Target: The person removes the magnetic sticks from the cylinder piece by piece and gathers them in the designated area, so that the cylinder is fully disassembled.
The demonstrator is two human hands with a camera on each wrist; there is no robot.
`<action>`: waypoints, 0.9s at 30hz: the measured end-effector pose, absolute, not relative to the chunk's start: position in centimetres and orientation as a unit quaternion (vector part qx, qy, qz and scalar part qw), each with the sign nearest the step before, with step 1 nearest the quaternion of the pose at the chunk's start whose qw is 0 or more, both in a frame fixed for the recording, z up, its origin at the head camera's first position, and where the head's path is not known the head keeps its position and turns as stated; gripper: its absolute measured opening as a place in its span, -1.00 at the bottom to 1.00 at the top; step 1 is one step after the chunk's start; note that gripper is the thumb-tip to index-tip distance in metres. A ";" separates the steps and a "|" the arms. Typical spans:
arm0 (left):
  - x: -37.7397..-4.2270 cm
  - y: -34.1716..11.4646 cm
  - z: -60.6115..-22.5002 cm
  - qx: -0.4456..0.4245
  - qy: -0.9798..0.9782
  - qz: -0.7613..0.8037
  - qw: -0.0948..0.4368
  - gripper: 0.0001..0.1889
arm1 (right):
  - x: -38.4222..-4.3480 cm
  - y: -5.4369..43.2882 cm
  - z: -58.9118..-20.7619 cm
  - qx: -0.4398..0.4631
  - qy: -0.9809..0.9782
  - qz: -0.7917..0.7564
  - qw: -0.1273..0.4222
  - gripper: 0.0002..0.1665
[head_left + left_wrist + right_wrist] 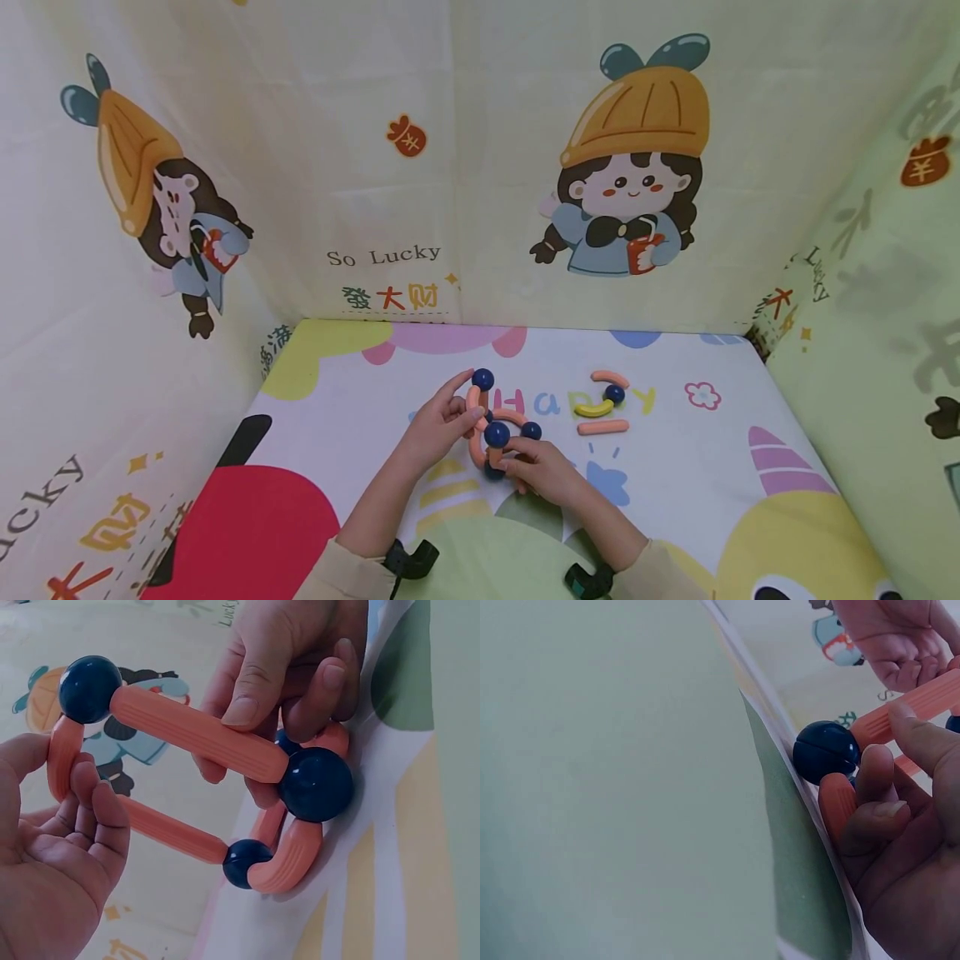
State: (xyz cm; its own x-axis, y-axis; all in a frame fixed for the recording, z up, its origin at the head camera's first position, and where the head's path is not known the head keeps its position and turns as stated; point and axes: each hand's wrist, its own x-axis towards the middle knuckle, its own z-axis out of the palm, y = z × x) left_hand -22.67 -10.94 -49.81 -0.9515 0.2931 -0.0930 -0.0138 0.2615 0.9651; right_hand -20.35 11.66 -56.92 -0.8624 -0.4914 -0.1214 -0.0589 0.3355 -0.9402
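Observation:
Between both hands is a frame of salmon-orange magnetic rods and dark blue balls. My left hand [438, 425] pinches a short curved rod [64, 757] just below a blue ball [90, 688]. Thumb and fingers of my right hand [543, 471] grip a straight ridged rod [199, 735], which joins that ball to a larger-looking one [316, 784] nearest the tabletop. A second straight rod [176, 832] runs roughly parallel, down to another ball [247, 862]. In the right wrist view, a ball [825, 752] sits at the gripped rod's end; the right fingers hide part of the frame.
Right of the hands lie loose pieces: a curved orange rod [611, 378], a blue ball [614, 393] touching a yellow curved rod [595, 410], and a straight orange rod [603, 427]. Printed cloth covers the table [675, 467], and cloth walls [487, 167] stand behind and at both sides.

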 end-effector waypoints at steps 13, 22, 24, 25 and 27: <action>-22.7 -11.4 -49.9 0.125 0.808 0.567 0.096 -0.21 | -20.4 11.7 -57.1 -0.184 0.792 -0.550 0.191 -0.84; -23.1 -11.5 -50.6 0.133 0.819 0.552 0.080 -0.22 | -19.4 11.5 -54.1 -0.188 0.783 -0.560 0.194 -0.85; -23.1 -11.5 -50.7 0.139 0.823 0.545 0.073 -0.21 | -19.4 11.4 -54.3 -0.184 0.783 -0.562 0.193 -0.84; -23.1 -11.5 -50.7 0.141 0.825 0.543 0.070 -0.21 | -19.5 11.4 -54.7 -0.182 0.784 -0.562 0.192 -0.84; -23.1 -11.5 -50.8 0.147 0.826 0.540 0.062 -0.21 | -19.7 11.5 -55.5 -0.175 0.788 -0.558 0.193 -0.84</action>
State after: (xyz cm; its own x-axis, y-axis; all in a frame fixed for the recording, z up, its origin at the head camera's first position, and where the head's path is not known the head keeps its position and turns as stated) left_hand -23.10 -11.51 -50.77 -0.9492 0.3098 0.0555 0.1750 0.3730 0.9112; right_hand -19.73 11.46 -55.54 -0.8638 -0.4920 -0.1085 -0.0607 0.3155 -0.9470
